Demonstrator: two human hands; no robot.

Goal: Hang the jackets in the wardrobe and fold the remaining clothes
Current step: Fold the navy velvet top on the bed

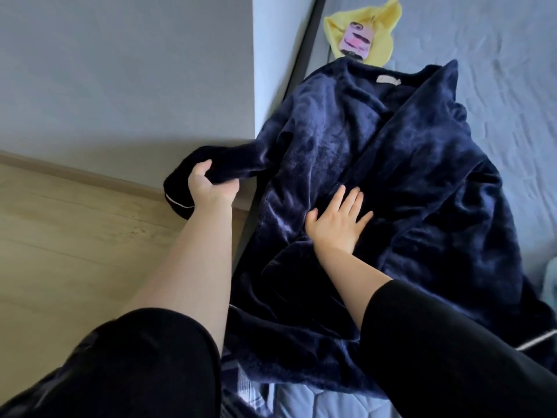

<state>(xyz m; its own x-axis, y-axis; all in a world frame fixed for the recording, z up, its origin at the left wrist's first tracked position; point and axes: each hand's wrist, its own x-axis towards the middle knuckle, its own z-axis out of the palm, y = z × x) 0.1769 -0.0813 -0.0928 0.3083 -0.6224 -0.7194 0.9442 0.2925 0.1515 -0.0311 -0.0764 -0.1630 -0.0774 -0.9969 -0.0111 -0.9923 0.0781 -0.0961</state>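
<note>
While flat on the bed [497, 95], navy robe [416, 182] near-to-far, collar [355, 70] farthest.

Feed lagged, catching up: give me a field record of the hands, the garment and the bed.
garment: navy robe, spread on bed
left hand: grips sleeve, out past the bed edge
right hand: flat on robe's front
beyond collar: yellow cloth with phone on it
</note>
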